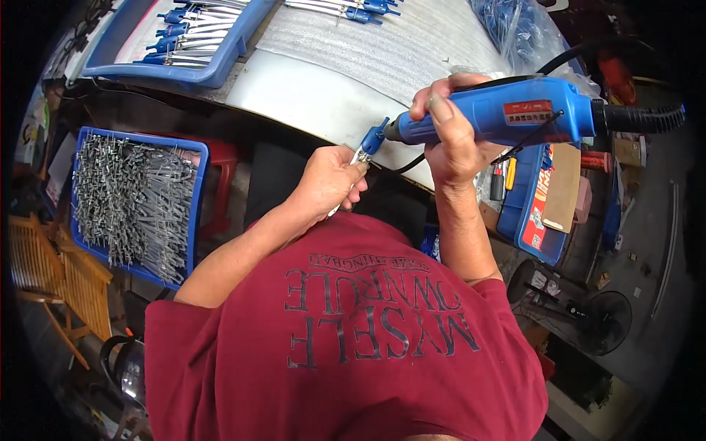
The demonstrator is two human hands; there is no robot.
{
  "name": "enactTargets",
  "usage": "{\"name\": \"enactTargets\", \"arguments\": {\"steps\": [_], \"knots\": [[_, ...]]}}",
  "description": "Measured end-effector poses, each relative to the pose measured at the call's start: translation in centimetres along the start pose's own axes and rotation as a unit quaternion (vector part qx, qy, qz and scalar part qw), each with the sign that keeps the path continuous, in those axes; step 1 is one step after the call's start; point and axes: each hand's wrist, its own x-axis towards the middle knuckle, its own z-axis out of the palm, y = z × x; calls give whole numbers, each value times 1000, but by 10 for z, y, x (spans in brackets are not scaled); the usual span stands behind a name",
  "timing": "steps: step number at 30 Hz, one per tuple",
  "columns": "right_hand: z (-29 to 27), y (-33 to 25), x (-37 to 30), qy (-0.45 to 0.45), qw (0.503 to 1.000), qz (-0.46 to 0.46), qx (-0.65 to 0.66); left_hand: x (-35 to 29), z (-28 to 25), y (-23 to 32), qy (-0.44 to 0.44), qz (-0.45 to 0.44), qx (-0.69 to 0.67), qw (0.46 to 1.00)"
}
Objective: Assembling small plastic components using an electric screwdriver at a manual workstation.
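Note:
My left hand (327, 180) is closed on a slim metal tool with a blue plastic end (372, 141). The blue end points up and right, over the near edge of the white worktable (298, 92). In my right hand (454, 136) is a blue electric screwdriver (489, 110), held level with the fingers wrapped round its front part. Its tip meets the side of the blue plastic end, or is very close to it. My palm and fingers hide part of the metal shaft, and the bit itself cannot be made out.
A blue tray (239, 55) of similar blue-ended tools stands at the upper left, with more on a foam sheet (346, 48). A blue crate (197, 206) of metal parts is at left. Rightward are a clear bag (515, 33), a blue bin (507, 217), a fan (604, 322) and the screwdriver's black cable (640, 117).

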Motion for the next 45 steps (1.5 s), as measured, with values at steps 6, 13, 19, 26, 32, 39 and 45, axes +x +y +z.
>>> {"name": "enactTargets", "arguments": {"steps": [6, 13, 19, 26, 32, 39, 45], "knots": [[-2, 1, 3, 9, 1000, 1, -10, -1, 1, 1, 4, -6, -2, 1000], [-3, 5, 4, 15, 1000, -20, -12, 0, 1, -1, 6, -5, -2, 1000], [0, 4, 3, 19, 1000, -10, -19, 0, 1, 1, 7, -12, 9, 1000], [-1, 15, 5, 13, 999, -14, -44, 0, 1, 0, 12, -6, 2, 1000], [-3, 17, 11, -29, 996, 12, -87, -6, 3, 1, 8, -2, -27, 1000], [-10, 30, 10, -132, 941, -141, -278, 0, 3, -1, 16, -7, -24, 1000], [-2, 6, -1, 22, 1000, -1, -7, -2, 4, 6, 37, 16, 19, 999]]}}
